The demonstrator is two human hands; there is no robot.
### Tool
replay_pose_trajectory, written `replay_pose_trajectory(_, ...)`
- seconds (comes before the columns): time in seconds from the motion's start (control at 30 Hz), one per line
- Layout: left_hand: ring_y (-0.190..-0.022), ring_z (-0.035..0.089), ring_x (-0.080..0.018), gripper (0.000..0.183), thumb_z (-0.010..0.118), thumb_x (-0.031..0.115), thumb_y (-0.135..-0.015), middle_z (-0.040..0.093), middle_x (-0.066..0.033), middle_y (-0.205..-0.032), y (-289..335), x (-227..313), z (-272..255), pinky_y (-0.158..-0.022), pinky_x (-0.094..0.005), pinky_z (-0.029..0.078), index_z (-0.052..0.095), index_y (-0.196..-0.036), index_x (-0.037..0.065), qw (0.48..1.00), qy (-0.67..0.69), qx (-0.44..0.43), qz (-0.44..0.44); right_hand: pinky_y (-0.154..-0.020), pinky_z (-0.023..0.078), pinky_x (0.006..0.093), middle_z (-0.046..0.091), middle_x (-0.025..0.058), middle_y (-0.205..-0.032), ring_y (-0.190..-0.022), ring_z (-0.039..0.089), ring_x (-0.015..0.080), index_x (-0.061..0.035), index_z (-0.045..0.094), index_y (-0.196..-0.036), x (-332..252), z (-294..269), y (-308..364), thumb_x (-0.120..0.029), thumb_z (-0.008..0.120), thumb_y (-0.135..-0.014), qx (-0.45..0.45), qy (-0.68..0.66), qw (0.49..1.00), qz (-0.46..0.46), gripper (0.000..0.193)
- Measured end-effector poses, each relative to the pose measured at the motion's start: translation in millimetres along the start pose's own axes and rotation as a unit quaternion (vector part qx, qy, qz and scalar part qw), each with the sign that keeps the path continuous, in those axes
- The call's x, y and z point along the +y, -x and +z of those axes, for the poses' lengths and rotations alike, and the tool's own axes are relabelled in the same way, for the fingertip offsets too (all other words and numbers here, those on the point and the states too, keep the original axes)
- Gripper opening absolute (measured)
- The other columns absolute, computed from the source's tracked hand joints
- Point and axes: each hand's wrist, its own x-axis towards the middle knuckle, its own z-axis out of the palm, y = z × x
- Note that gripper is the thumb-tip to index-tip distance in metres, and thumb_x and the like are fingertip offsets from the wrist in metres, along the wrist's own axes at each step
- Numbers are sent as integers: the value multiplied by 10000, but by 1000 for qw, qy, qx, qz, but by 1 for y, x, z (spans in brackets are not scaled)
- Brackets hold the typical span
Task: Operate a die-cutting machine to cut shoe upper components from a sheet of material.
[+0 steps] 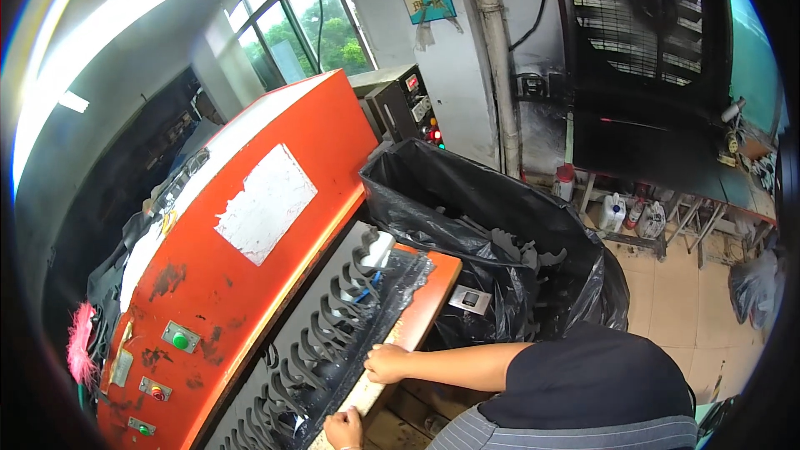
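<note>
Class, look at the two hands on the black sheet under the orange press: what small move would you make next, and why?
Probably slide the black cut sheet a little further along the bed. Both the left hand and the right hand rest at its near edge, beside the orange press, and rows of shapes are already cut out of it.

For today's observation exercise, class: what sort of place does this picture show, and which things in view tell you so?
Most likely a small factory workshop. A big orange press machine with control buttons stands over a black sheet with shapes cut out, a black bag holds dark offcuts, and a large industrial fan fills the wall.
</note>
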Motion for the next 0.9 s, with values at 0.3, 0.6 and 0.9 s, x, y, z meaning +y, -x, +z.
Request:
replay_pose_trajectory(0.3, -916, 553, -373, 225, 645, 197, -805, 618, -167, -941, -36, -27, -17, -848, -478, 418, 634, -923, 7, 947, 115, 288, 90, -751, 492, 486, 578, 168, -962, -886, 607, 383, -34, 613, -885, -68, -43, -80, -218, 563, -837, 0, -132, 982, -133, 197)
replay_pose_trajectory(0.6, -943, 511, -324, 366, 798, 133, -658, 562, -141, -933, -46, -36, 13, -886, -432, 411, 580, -928, 19, 957, 44, 286, 26, -822, 516, 438, 597, 116, -1141, -999, 634, 305, -61, 701, -973, -96, 0, -165, -142, 623, -791, -137, 96, 980, -112, 214)
replay_pose_trajectory(0.9, -920, 546, -170, 455, 768, 36, -727, 523, -63, -972, -115, -49, 18, -904, -285, 431, 409, -1007, 52, 922, 280, 265, 45, -752, 536, 401, 712, 136, -943, -895, 680, 270, -58, 737, -907, -75, 1, -225, -171, 702, -699, -258, 138, 944, -151, 240)
